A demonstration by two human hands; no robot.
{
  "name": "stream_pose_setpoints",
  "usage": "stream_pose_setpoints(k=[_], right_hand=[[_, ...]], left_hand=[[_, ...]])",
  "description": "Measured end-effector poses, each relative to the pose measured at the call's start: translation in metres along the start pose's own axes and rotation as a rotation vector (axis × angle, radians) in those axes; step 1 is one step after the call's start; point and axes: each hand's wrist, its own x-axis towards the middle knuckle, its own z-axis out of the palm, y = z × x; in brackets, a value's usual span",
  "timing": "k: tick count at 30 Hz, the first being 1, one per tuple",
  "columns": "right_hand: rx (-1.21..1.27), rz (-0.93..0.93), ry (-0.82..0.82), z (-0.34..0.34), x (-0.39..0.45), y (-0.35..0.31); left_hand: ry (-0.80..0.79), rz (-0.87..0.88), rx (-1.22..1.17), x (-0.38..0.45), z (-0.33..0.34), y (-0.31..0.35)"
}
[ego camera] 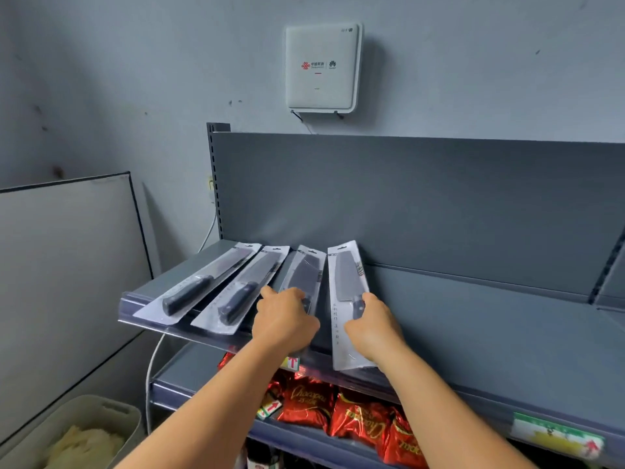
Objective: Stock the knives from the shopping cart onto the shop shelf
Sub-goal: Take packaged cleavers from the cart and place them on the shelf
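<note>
Several packaged knives lie side by side on the grey top shelf (pixel 473 319), handles toward me. The two leftmost knives (pixel 198 286) (pixel 245 292) rest untouched. My left hand (pixel 285 319) grips the handle end of the third knife (pixel 304 269). My right hand (pixel 372 328) grips the handle end of the fourth knife (pixel 345 275), a cleaver in clear packaging whose near end overhangs the shelf's front edge. The shopping cart is out of view.
Red snack bags (pixel 358 421) fill the lower shelf. A white wall box (pixel 323 66) hangs above the shelf back panel. A beige bin (pixel 77 434) stands at lower left beside a grey board (pixel 67 265). The shelf right of the knives is bare.
</note>
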Motion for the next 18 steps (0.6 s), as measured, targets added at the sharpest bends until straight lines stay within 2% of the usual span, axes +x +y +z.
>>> stream_pose_setpoints(k=[7, 13, 18], right_hand=[[-0.312, 0.01, -0.06, 0.012, 0.004, -0.015], [-0.362, 0.019, -0.093, 0.009, -0.003, -0.02], [-0.343, -0.109, 0.133, -0.004, -0.025, -0.01]], left_hand=[[-0.044, 0.17, 0.346, 0.017, 0.002, -0.015], [-0.072, 0.303, 0.463, 0.019, -0.002, -0.016], [0.074, 0.52, 0.39, 0.006, -0.003, -0.007]])
